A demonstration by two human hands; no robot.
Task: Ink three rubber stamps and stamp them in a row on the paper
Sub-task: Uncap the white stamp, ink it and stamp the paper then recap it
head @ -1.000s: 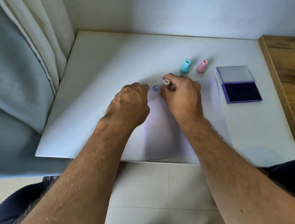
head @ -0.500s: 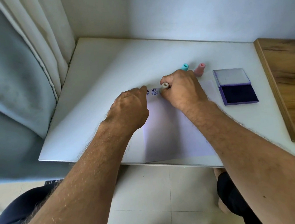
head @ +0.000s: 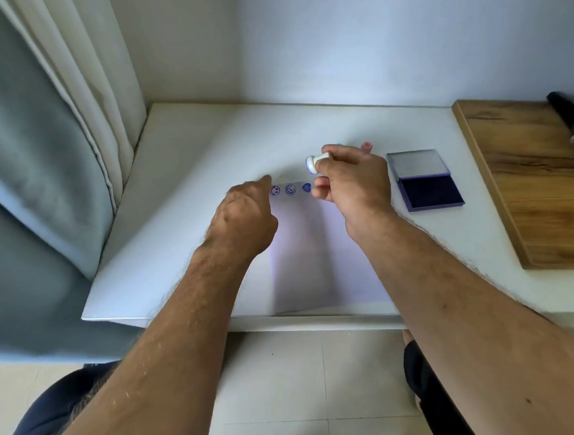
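White tabletop (head: 185, 163), smooth and matte, pushed into a corner w/ plain pale walls behind. On the left hang a grey-blue curtain (head: 23, 162), soft and heavy, plus a thin cream one (head: 95, 71) in narrow folds. On the right a wood-grain board (head: 536, 177), warm brown, lies on the table; something dark (head: 571, 116) sits at its far edge, can't tell what. Pale floor tiles (head: 291, 381) below the table's front edge.

Sheet of white paper (head: 315, 249) lies flat near the front edge. Along its top run three blue prints (head: 290, 189) in a row: two round ones, then a heart, side by side, apart from each other.

Right hand (head: 351, 181) is lifted just above the paper, fingers curled round a small white stamp (head: 312, 164), tilted so its round blue-inked face points left. Behind that hand, a teal tip (head: 339, 143) and a pink tip (head: 366, 145) of two other stamps poke out, mostly hidden.

Left hand (head: 244, 217) rests on the paper's top-left corner, fingers bent loosely, grasping nothing, fingertip just beside the first print.

Ink pad (head: 427, 185), purple case, open: grey lid back, dark pad forward, right of the paper, near the board.
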